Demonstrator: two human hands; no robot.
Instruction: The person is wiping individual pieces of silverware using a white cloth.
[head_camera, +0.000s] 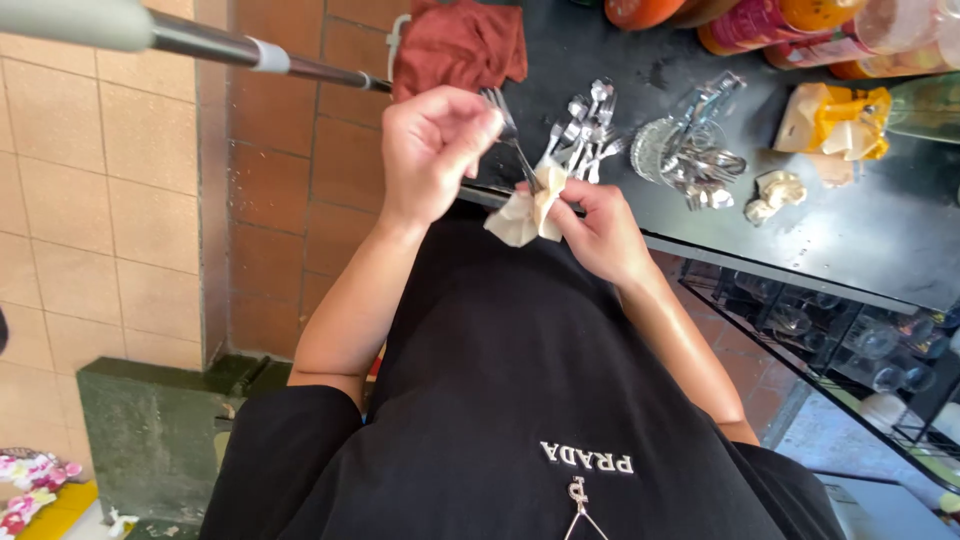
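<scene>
My left hand is closed around the handle end of a metal fork, which slants over the edge of a black counter. My right hand pinches a crumpled beige napkin wrapped around the fork's lower part. Just beyond both hands, a small pile of forks and spoons lies on the counter. My black shirt fills the bottom of the view.
A clear holder with more cutlery lies on the counter, with a crumpled tissue and a yellow bag to its right. A red cloth sits behind my left hand. Glasses stand on a shelf below. A metal pole crosses the top left.
</scene>
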